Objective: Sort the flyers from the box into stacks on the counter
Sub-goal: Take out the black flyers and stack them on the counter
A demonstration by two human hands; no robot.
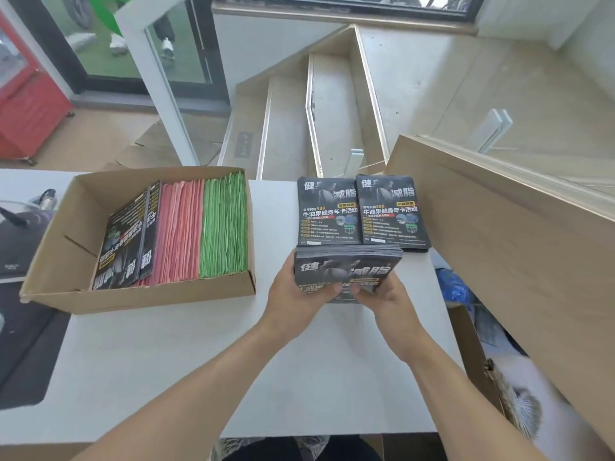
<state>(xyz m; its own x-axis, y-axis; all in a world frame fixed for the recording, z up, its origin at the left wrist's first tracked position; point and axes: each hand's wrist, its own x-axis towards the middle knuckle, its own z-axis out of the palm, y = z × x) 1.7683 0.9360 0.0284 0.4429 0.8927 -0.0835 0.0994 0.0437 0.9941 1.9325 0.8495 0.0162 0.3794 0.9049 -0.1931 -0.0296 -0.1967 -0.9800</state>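
A thick bundle of black flyers point(346, 269) is held above the white counter point(166, 361) by both hands. My left hand point(296, 294) grips its left side with the thumb on top. My right hand point(382, 296) grips its right side, thumb on the cover. Just beyond the bundle, two stacks of the same black flyers point(327, 211) point(392, 212) lie side by side on the counter. To the left stands an open cardboard box point(60, 261) holding black flyers point(126, 241), pink flyers point(179, 231) and green flyers point(224, 224) on edge.
A tall wooden panel point(499, 244) borders the counter on the right. A second cardboard box point(472, 344) with a blue item sits low at the right. A dark mat point(23, 344) lies at the counter's left edge. Stairs descend beyond the counter.
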